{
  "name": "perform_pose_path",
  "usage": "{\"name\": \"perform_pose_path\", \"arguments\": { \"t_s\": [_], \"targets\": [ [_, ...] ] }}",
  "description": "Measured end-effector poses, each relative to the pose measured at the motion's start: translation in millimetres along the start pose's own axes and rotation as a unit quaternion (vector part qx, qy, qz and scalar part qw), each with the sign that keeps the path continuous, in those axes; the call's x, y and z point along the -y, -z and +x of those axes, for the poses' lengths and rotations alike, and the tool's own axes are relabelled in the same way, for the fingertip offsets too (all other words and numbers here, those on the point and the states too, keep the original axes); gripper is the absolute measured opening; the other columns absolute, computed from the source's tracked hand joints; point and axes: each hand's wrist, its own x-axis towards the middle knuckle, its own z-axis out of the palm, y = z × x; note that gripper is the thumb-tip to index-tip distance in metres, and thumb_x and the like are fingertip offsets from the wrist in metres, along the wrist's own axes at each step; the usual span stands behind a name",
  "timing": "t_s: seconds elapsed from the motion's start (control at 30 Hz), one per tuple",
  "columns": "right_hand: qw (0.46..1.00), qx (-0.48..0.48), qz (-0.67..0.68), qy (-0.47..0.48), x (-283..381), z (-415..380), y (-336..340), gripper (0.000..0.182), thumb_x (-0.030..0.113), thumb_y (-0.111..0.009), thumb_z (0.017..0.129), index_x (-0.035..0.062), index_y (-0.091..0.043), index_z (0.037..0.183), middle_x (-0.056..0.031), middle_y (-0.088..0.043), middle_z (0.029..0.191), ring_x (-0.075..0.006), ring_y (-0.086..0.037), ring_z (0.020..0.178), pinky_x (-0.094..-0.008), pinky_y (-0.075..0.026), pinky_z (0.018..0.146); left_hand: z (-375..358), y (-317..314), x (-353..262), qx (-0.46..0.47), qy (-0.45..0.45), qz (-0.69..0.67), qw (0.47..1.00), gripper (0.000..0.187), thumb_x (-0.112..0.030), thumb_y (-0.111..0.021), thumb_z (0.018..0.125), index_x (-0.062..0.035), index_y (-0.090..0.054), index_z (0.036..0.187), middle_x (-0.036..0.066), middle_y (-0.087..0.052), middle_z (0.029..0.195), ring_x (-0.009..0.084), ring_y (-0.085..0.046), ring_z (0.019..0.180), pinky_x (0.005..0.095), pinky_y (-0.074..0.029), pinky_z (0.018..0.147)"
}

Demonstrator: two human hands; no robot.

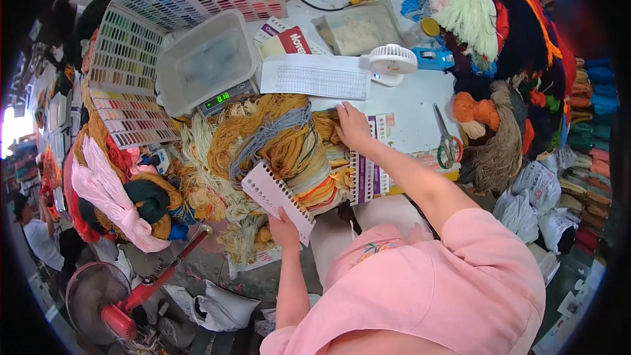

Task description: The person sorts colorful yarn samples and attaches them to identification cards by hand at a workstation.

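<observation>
My left hand point(283, 229) is closed on the lower part of a white spiral-edged card point(273, 196) with a row of punched holes. The card lies tilted against a pile of mustard yarn point(253, 133), with a grey-blue strand point(279, 125) across it. My right hand point(353, 126) rests at the right edge of the yarn, below a printed sheet point(319, 77); its fingertips touch the yarn or table, and whether they pinch anything is unclear. Beside that wrist lies a purple-and-white spiral card point(368, 169).
Scissors point(447, 139) lie right of my right arm. Behind are a small white fan point(392, 62), a scale point(223, 97) bearing a plastic tub point(207, 66), and colour charts point(128, 49). A red floor fan point(121, 315) stands lower left; a person point(43, 240) is farther left.
</observation>
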Motion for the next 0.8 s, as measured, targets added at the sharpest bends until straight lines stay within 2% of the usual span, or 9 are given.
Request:
{"name": "perform_pose_path", "arguments": {
  "t_s": [0.07, 0.13, 0.27, 0.33, 0.4, 0.43, 0.5, 0.53, 0.8],
  "targets": [
    [0.998, 0.038, 0.043, -0.001, 15, 35, -4, 0.027, 0.007, -0.050, 0.065, 0.0027, -0.044, 0.091, -0.0168, -0.043, 0.102, -0.0327, -0.048, 0.082, -0.0399, -0.041, 0.066, -1, -5, 0, -0.011, 0.004, 0.019, 1.000, 0.031, -0.023, -0.042, 0.081, 0.0031, -0.044, 0.097, 0.022, -0.052, 0.088, 0.0367, -0.050, 0.080, 0.0403, -0.039, 0.065],
    [0.994, -0.019, 0.104, 0.039, 33, 64, -18, 0.019, 0.008, -0.049, 0.066, 0.0032, -0.047, 0.085, -0.0144, -0.046, 0.098, -0.0324, -0.050, 0.078, -0.0397, -0.042, 0.063, -3, -9, 2, -0.030, -0.011, -0.013, 0.999, 0.030, -0.022, -0.042, 0.081, 0.0033, -0.044, 0.097, 0.022, -0.052, 0.088, 0.0365, -0.050, 0.080, 0.0401, -0.039, 0.065],
    [0.996, 0.089, 0.007, 0.020, 86, 115, -15, 0.023, 0.012, -0.053, 0.067, 0.0018, -0.049, 0.087, -0.0129, -0.049, 0.091, -0.0272, -0.053, 0.077, -0.0370, -0.042, 0.060, -1, -5, -4, -0.021, -0.005, -0.034, 0.999, 0.030, -0.021, -0.042, 0.081, 0.0032, -0.043, 0.099, 0.021, -0.052, 0.088, 0.0360, -0.050, 0.081, 0.0393, -0.039, 0.066],
    [0.995, 0.094, -0.036, 0.016, 96, 131, -31, 0.025, 0.012, -0.054, 0.066, 0.0023, -0.049, 0.089, -0.0119, -0.049, 0.089, -0.0254, -0.054, 0.076, -0.0353, -0.042, 0.059, 0, -5, -2, 0.020, -0.008, -0.037, 0.999, 0.034, -0.018, -0.039, 0.083, 0.0060, -0.039, 0.105, 0.022, -0.051, 0.093, 0.0344, -0.050, 0.085, 0.0364, -0.039, 0.069],
    [0.988, 0.119, -0.096, 0.020, 99, 140, -41, 0.025, 0.011, -0.056, 0.062, 0.0037, -0.051, 0.086, -0.0086, -0.055, 0.079, -0.0236, -0.057, 0.067, -0.0328, -0.043, 0.055, 0, -3, -5, 0.017, -0.014, -0.027, 0.999, 0.033, -0.018, -0.039, 0.083, 0.0061, -0.039, 0.105, 0.022, -0.052, 0.093, 0.0343, -0.050, 0.085, 0.0362, -0.039, 0.069],
    [0.988, 0.118, -0.097, 0.012, 98, 141, -41, 0.025, 0.011, -0.056, 0.062, 0.0037, -0.051, 0.086, -0.0086, -0.055, 0.079, -0.0236, -0.057, 0.067, -0.0328, -0.043, 0.055, 0, -3, -8, 0.016, -0.023, -0.019, 0.999, 0.032, -0.017, -0.039, 0.083, 0.0062, -0.040, 0.105, 0.022, -0.052, 0.092, 0.0342, -0.050, 0.085, 0.0361, -0.039, 0.070],
    [0.977, 0.189, -0.089, 0.045, 95, 146, -35, 0.015, 0.008, -0.054, 0.063, 0.0053, -0.058, 0.077, -0.0094, -0.059, 0.074, -0.0241, -0.058, 0.066, -0.0321, -0.044, 0.052, 1, -6, -7, 0.017, -0.031, -0.032, 0.999, 0.032, -0.020, -0.039, 0.083, 0.0045, -0.041, 0.104, 0.021, -0.052, 0.093, 0.0346, -0.050, 0.085, 0.0367, -0.039, 0.069],
    [0.977, 0.186, -0.099, 0.031, 97, 143, -29, 0.011, 0.009, -0.055, 0.064, 0.0092, -0.062, 0.072, -0.0084, -0.060, 0.075, -0.0227, -0.059, 0.071, -0.0316, -0.045, 0.054, 1, -6, -7, 0.010, -0.032, -0.045, 0.998, 0.032, -0.022, -0.039, 0.083, 0.0028, -0.042, 0.104, 0.020, -0.052, 0.094, 0.0349, -0.049, 0.084, 0.0374, -0.039, 0.068],
    [0.975, 0.202, -0.078, 0.047, 78, 117, 6, 0.014, 0.008, -0.051, 0.066, 0.0072, -0.062, 0.075, -0.0095, -0.060, 0.075, -0.0227, -0.059, 0.071, -0.0317, -0.045, 0.054, 5, -5, -2, 0.062, -0.031, 0.003, 0.998, 0.034, -0.022, -0.038, 0.083, 0.0045, -0.041, 0.104, 0.021, -0.051, 0.095, 0.0349, -0.048, 0.088, 0.0381, -0.039, 0.069]
  ]
}}
